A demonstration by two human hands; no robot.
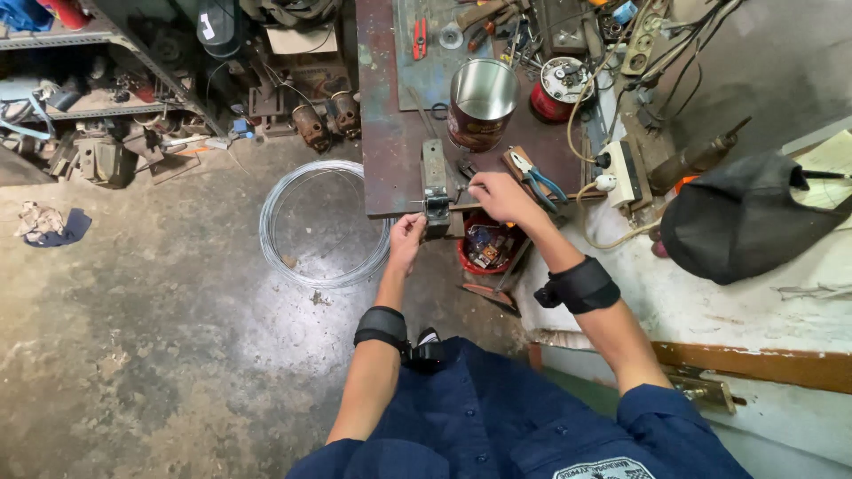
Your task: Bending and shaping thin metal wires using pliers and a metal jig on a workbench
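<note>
The small part at the bench vise is too small for you to identify. Your left hand, at 7 o'clock from the vise, is curled at its front; its grasp cannot be told. Your right hand, at 3 o'clock, pinches something thin there. One wire coil, one metal can, one pair of blue-handled pliers.

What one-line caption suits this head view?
Both hands, left hand and right hand, work at a bench vise beside a wire coil.
</note>
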